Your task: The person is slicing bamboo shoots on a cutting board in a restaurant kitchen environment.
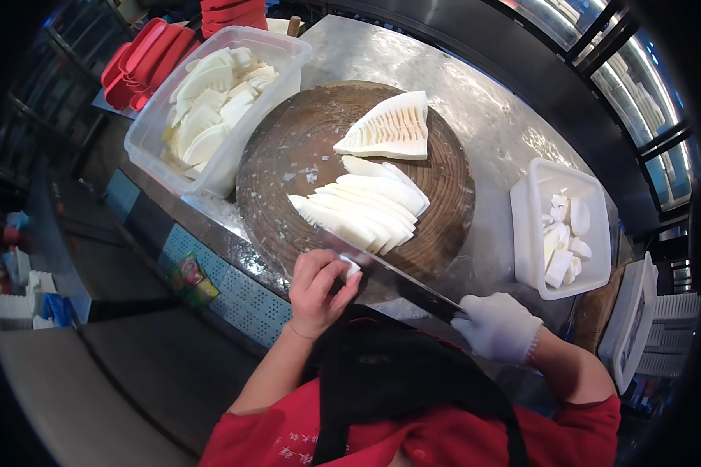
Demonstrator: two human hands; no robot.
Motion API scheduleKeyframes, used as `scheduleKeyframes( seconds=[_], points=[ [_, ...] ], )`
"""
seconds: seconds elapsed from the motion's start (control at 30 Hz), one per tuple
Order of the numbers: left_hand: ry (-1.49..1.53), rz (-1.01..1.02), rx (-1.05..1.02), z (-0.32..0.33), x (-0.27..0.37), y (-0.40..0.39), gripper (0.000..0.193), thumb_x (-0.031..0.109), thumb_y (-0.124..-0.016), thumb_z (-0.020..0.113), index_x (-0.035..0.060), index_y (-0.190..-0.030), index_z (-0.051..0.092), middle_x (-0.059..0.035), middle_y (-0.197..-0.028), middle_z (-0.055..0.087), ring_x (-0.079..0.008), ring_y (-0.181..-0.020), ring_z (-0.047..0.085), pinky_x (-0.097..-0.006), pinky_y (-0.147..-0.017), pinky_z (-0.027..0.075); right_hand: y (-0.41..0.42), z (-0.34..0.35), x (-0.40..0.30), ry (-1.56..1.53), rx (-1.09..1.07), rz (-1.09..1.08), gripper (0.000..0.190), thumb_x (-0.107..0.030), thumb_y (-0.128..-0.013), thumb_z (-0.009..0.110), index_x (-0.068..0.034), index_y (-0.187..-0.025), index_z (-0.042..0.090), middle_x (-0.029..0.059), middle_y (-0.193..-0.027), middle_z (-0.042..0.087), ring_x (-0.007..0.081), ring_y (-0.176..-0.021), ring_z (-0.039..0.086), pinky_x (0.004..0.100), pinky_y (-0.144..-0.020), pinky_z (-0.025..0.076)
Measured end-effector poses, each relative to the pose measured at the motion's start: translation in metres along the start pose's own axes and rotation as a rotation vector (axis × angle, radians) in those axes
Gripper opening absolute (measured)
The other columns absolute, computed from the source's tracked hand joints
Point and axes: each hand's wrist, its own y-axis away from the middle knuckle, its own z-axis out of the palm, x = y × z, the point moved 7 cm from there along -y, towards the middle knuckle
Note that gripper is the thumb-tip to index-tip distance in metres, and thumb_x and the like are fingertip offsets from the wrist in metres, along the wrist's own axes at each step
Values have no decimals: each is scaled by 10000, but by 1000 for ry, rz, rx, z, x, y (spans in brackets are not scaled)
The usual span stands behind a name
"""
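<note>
My right hand (pixel 498 328), in a white knitted glove, grips the handle of a broad-bladed kitchen knife (pixel 412 286). The blade slants up and left, its far end beside a fan of sliced bamboo shoot (pixel 359 213). My bare left hand (pixel 322 289) pinches a small white piece (pixel 350 267) on the near side of the blade. Beyond the slices, a halved bamboo shoot (pixel 388 129) lies with its ridged inner face up. All of this food rests on a round wooden chopping block (pixel 286 140).
Left of the block stands a translucent plastic tub (pixel 216 175) of bamboo shoot slices. A white bin (pixel 528 233) with offcuts sits at right on the steel table (pixel 380 52). Red plastic containers (pixel 152 55) are stacked at far left. A green packet (pixel 193 280) lies below the table's left edge.
</note>
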Motion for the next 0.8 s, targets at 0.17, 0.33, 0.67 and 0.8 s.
scheduleKeyframes(
  seconds=[0.17,0.33,0.67,0.8],
  points=[
    [26,-1,-88,7,2,2,276,-11,-680,778,22,-913,632,-117,-907,609,-280,-814,598,-355,-713,485,21,-14,2,-52,107,22,231,-242,-893,614,-14,-862,596,220,-679,635,403,-662,648,457,-635,526],
    [-13,-99,-161,8,10,6,262,-42,-698,741,24,-932,644,-120,-939,624,-294,-831,607,-368,-746,496,18,-13,6,-285,21,104,242,-224,-913,603,14,-873,587,194,-651,645,326,-607,674,413,-596,533],
    [-104,-16,-535,12,-3,-22,431,146,-668,817,30,-1037,627,-131,-1060,625,-332,-954,594,-412,-808,509,15,-31,12,-526,123,107,241,-179,-909,621,58,-881,588,172,-634,651,239,-551,680,350,-518,527],
    [-109,-33,-593,2,-1,-38,270,62,-726,722,42,-982,641,-108,-926,640,-308,-856,616,-375,-741,520,23,-33,25,-617,185,124,232,-169,-906,622,59,-885,587,168,-617,643,229,-538,676,338,-493,517]
  ],
)
